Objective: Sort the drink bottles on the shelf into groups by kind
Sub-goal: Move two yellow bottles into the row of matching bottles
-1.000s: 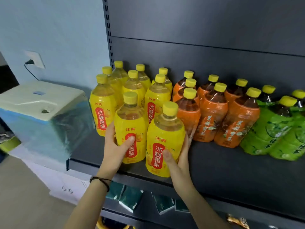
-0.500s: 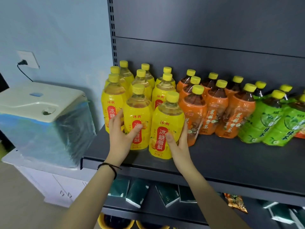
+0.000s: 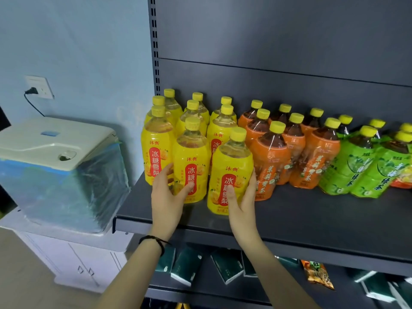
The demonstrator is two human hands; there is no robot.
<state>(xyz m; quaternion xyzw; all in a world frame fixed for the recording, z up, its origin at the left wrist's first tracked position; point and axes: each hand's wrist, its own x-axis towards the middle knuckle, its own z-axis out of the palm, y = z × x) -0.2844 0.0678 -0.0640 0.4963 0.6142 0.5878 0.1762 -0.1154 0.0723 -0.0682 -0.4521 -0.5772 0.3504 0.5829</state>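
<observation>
Dark grey metal shelf (image 3: 312,221) stands against a pale blue wall (image 3: 89,41). At its left end cluster yellow-labelled plastic bottles (image 3: 158,150), with orange-labelled bottles (image 3: 316,157) mid-shelf and green-labelled bottles (image 3: 356,166) rightward, partly cut off. Near the shelf's front, the left hand (image 3: 166,197) clasps the left front yellow bottle (image 3: 191,172), and the right hand (image 3: 243,204) clasps the frontmost yellow bottle (image 3: 231,172). Dark green packets (image 3: 225,266) under the shelf are blurred.

To my left I see a pale blue wall (image 3: 89,41), a white wall socket (image 3: 40,86) with a black plug (image 3: 31,91) in it, a white-lidded appliance (image 3: 51,141) wrapped in clear plastic film (image 3: 66,192), standing on a white cabinet (image 3: 73,264), lower down dark green packs (image 3: 226,267), an orange snack packet (image 3: 317,274) to their right
</observation>
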